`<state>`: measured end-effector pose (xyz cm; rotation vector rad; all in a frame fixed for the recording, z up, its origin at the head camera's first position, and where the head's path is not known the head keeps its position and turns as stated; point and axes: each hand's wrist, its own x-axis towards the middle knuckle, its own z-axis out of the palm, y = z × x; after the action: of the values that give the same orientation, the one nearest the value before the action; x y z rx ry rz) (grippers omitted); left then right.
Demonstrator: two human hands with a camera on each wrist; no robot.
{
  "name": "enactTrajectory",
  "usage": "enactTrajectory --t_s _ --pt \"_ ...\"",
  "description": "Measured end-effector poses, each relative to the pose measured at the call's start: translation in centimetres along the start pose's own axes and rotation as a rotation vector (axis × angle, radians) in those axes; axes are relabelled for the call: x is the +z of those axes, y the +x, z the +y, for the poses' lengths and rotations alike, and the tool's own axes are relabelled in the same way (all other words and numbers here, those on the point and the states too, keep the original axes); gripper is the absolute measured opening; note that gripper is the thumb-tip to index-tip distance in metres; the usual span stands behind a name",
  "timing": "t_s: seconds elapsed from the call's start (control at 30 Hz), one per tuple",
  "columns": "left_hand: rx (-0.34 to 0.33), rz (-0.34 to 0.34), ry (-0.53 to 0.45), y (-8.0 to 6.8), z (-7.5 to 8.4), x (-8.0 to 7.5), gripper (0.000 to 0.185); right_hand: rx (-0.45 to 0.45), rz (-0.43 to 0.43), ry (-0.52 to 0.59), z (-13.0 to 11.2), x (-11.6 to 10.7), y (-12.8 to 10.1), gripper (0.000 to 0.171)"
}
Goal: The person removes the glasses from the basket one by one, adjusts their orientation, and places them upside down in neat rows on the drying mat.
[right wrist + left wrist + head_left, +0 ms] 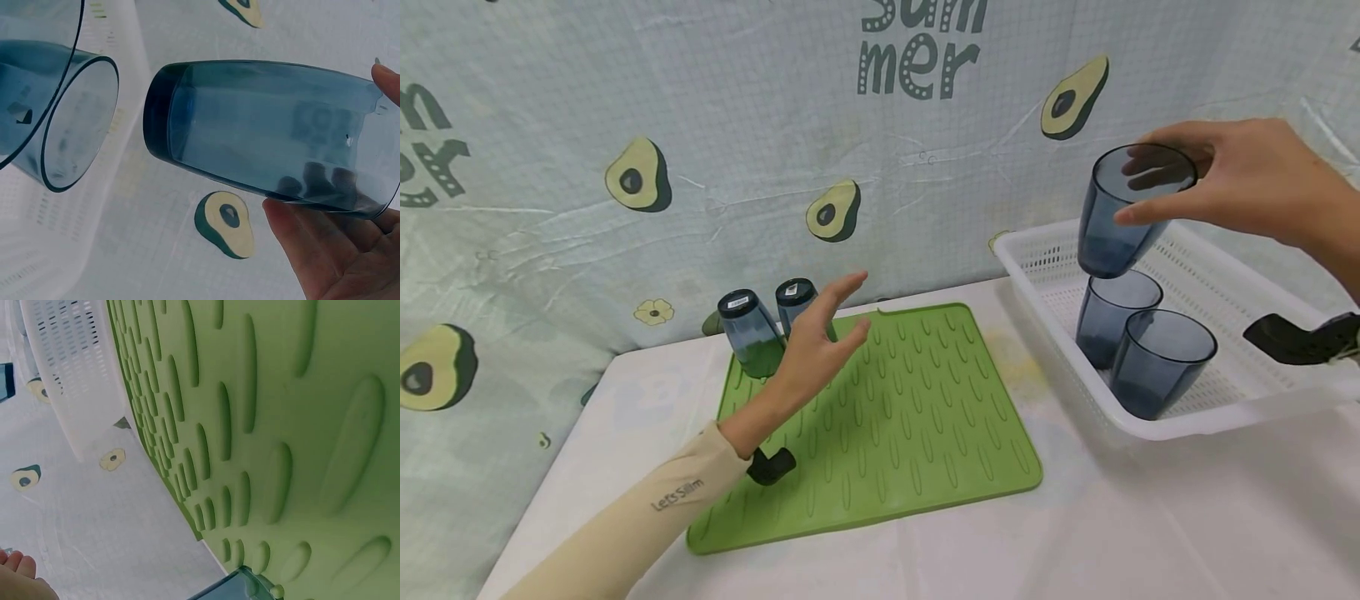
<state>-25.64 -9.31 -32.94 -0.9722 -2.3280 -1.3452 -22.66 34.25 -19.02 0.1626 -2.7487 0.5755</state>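
Observation:
My right hand (1195, 187) grips a translucent blue cup (1123, 212) by its rim, lifted above the white basket (1225, 417); the right wrist view shows the same cup (262, 134) held between thumb and fingers. Two more blue cups (1161, 358) stand upright inside the basket. My left hand (823, 337) hovers open over the green ribbed mat (910, 433), fingers straight, just in front of two upside-down blue cups (748, 333) at the mat's back left. The left wrist view looks across the mat (281, 425), with a cup's edge (231, 587) at the bottom.
A white cloth covers the table (1150, 533). An avocado-print sheet (700, 125) hangs behind it. The basket sits at the right, its side (75, 381) also showing in the left wrist view. Black wrist straps (1296, 337) are on both arms.

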Motion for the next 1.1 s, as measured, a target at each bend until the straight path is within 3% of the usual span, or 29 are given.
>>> enactTrajectory --t_s 0.47,1.1 --pt "0.0 -0.023 -0.12 0.1 0.7 1.5 0.057 -0.002 -0.014 0.019 -0.8 0.0 0.3 0.081" --pt "0.032 -0.031 -0.173 0.6 1.8 3.5 0.059 -0.037 -0.054 0.059 -2.4 0.9 0.2 0.078"
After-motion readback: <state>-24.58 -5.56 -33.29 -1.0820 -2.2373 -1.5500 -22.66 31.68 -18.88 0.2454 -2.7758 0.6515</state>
